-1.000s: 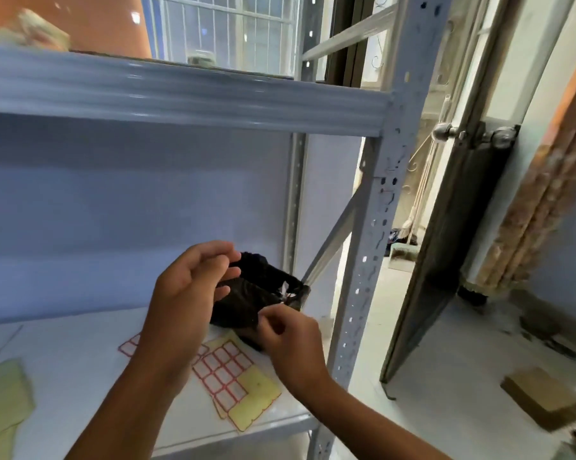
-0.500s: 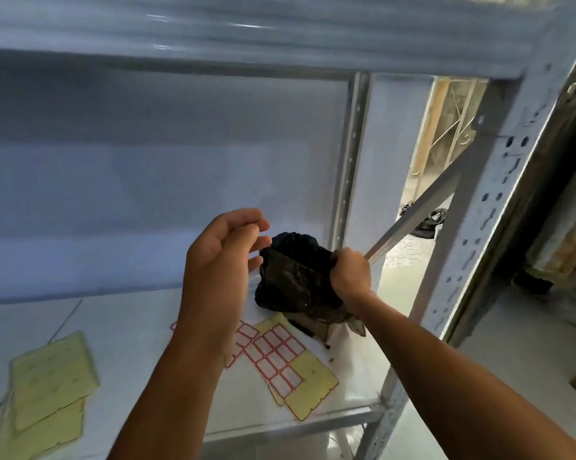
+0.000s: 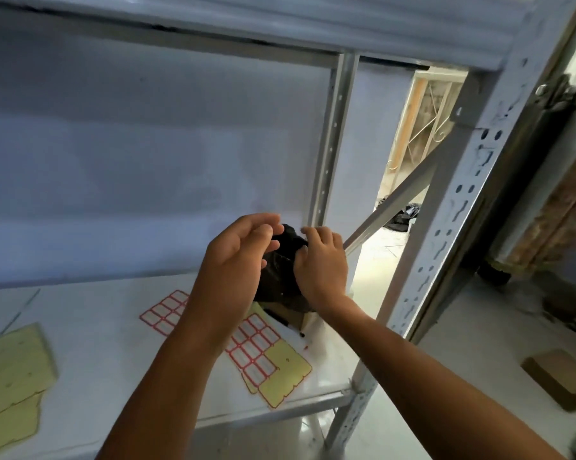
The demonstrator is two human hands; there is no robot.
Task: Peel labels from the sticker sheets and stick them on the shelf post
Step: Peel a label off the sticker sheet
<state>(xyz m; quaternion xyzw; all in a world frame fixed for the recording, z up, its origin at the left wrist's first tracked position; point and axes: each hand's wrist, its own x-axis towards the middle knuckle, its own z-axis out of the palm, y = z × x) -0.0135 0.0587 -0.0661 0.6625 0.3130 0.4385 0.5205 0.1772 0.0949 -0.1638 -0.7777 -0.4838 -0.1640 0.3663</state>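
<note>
Shelf post (image 3: 446,247): perforated grey upright, at 3 o'clock of the hands. Sticker sheets (image 3: 256,353): red-bordered labels, flat on the shelf board (image 3: 97,343), at 6 o'clock of the black bag (image 3: 276,280). Left hand (image 3: 237,257): raised, fingers loosely curled, gripping nothing visible; right hand (image 3: 320,263): fingers bent down onto the bag's top, pinch unclear.

– Where do the sheets lie?
– On the shelf (image 3: 107,343). One label sheet (image 3: 263,353) is near the front right corner, another (image 3: 165,310) just left of it, and the spent backings (image 3: 11,376) are far left.
– And the bag?
– The bag (image 3: 276,277) sits behind the right sheet, between the left hand (image 3: 237,260) and right hand (image 3: 323,263).
– The posts?
– The front post (image 3: 446,247) stands right of the hands, the rear post (image 3: 329,144) behind the bag.
</note>
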